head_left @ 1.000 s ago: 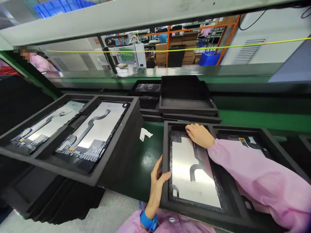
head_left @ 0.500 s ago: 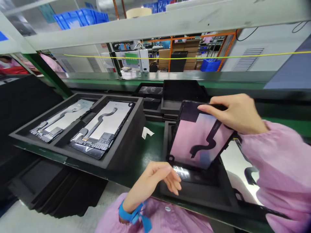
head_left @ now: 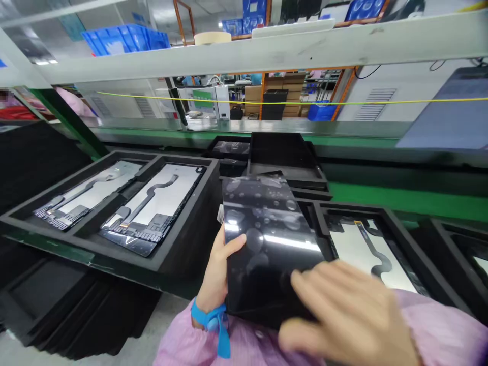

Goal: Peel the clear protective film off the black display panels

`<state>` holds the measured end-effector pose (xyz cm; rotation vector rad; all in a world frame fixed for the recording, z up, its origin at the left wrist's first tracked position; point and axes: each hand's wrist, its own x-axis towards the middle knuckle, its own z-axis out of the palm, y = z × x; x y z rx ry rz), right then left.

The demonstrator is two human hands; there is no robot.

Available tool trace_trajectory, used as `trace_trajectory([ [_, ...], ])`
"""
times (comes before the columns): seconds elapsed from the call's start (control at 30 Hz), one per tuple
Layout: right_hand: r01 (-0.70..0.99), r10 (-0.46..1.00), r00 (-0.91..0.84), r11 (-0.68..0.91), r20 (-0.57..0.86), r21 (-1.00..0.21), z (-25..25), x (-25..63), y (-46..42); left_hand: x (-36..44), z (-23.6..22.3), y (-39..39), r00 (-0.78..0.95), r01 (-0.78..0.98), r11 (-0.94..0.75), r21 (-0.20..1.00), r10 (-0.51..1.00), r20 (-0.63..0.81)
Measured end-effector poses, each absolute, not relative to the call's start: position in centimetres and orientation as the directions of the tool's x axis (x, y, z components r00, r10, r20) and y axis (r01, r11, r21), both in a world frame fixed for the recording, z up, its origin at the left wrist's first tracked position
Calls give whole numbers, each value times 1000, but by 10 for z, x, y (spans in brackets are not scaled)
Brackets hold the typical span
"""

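A tablet screen panel (head_left: pixel 267 284), glossy black side up with bubble-like marks under its surface, is tilted in front of my body. My left hand (head_left: pixel 216 274) grips its left edge, thumb on the face and fingers behind. A blue strap (head_left: pixel 211 321) circles that wrist. Over the panel's lower right is my right hand (head_left: pixel 346 310), blurred, fingers stretched out and thumb apart; I cannot tell whether it touches the glass. Beyond it, another screen panel (head_left: pixel 353 246) lies in a black foam tray (head_left: pixel 396 218), pale back and ribbon cable showing.
At left, a foam tray (head_left: pixel 211 170) tops a stack and holds two screen panels, one a panel with a curved cable (head_left: pixel 168 198). Black trays (head_left: pixel 284 170) stand behind my hands. A white shelf beam (head_left: pixel 236 55) and yellow cord (head_left: pixel 267 102) cross ahead.
The panel has turned from its pale, cabled back to its black face and come nearer. My left hand has taken its edge; my right hand has let go of the top and moved lower.
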<state>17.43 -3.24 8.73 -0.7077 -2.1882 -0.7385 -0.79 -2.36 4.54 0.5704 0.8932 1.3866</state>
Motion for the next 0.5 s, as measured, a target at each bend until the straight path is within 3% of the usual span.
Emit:
trace_trajectory([
  [0.03,760,390,-502,625,772,179,87,182,-20,-9,43,-24,-39,-597,125,793,982,-184],
  [0.1,923,496,-290,371,819,102,87,202,18,-8,38,-26,13,-578,109,809,992,-125],
  [0.13,934,561,-231,358,795,19,86,212,38,-7,37,-27,46,-551,105,828,994,-96],
  [0.27,890,564,-229,452,793,-64,73,230,85,0,36,-30,102,-412,75,908,994,-36],
  [0.4,937,358,-206,341,911,78,69,217,62,3,40,-30,195,-433,57,899,980,31],
  [0.47,870,352,-275,487,895,76,70,216,42,3,44,-29,189,-435,35,900,980,54],
  [0.5,790,393,-308,613,867,3,70,220,33,2,46,-29,179,-431,24,902,982,59],
])
